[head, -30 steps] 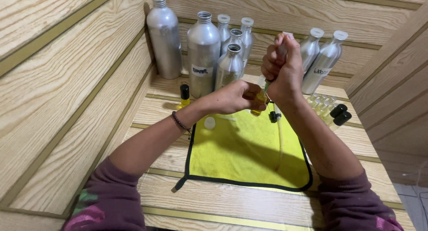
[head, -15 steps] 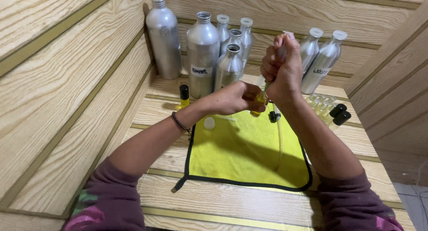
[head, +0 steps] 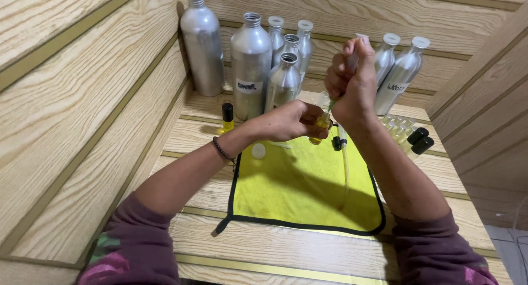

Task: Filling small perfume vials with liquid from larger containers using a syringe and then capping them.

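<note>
Change over the last second: very little. Both hands sit at nearly the same station above the far edge of the cloth as in the earlier views, and the bottles have not shifted. The work reads as one continuing transfer of liquid, not a fresh step.

Nearest, the counter [head: 286, 246] carries a yellow cloth [head: 308, 191] with a black border, laid flat. A small white cap [head: 258, 151] lies at the cloth's ten o'clock corner.

Left hand [head: 291, 120]: closed, fingers wrapped round a small glass vial [head: 320, 125] holding yellow liquid. The vial is held in the air above the far edge of the cloth, roughly upright.

Right hand [head: 352, 90]: closed in a fist round a syringe [head: 344, 84], held about upright at one o'clock from the vial. Its lower end comes down to the vial's mouth; whether it enters cannot be told. The thumb sits at the top end.

Just beyond, a small dark fitting [head: 336, 144] lies on the cloth below the hands. At nine o'clock from the vial stands a capped vial [head: 227, 117] of yellow liquid. At three o'clock lie clear empty vials [head: 399, 126] and two black caps [head: 421, 140].

Farthest, against the wooden wall [head: 82, 87], stand the aluminium bottles [head: 250, 65], some capped, some open, from eleven to one o'clock.
</note>
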